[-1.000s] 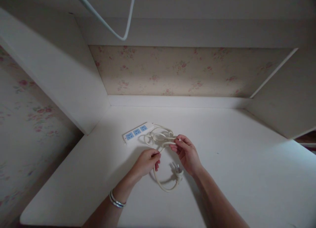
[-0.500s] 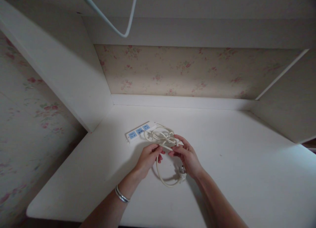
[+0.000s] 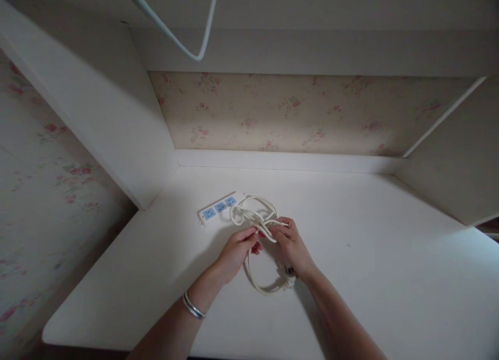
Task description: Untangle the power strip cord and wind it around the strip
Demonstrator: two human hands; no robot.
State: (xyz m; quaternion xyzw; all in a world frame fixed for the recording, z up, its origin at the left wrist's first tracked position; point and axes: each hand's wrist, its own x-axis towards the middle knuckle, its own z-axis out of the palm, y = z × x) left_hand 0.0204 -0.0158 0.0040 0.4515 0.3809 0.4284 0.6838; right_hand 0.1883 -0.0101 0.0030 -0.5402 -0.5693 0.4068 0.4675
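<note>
A white power strip [image 3: 219, 208] with three blue sockets lies on the desk, and its pale cord [image 3: 255, 214] runs off its right end into a tangle of loops. My left hand [image 3: 239, 248], with silver bangles at the wrist, pinches the cord at the near left of the tangle. On the tangle's right side my right hand [image 3: 290, 245] grips loops of the same cord between thumb and fingers. One length curves down from my left hand to the plug [image 3: 289, 278], which sits just below my right hand and is partly hidden by it.
The white desk [image 3: 390, 266] has a rounded front left corner. White side panels [image 3: 117, 105] and a low overhead shelf [image 3: 312, 50] enclose it, with flowered wallpaper [image 3: 273, 110] behind. A pale bent rod or cable [image 3: 198, 55] hangs at the top.
My right hand has shifted slightly, its fingers drawn in closer around the cord. The loops between my hands have changed shape. My left hand and the power strip stay nearly in place.
</note>
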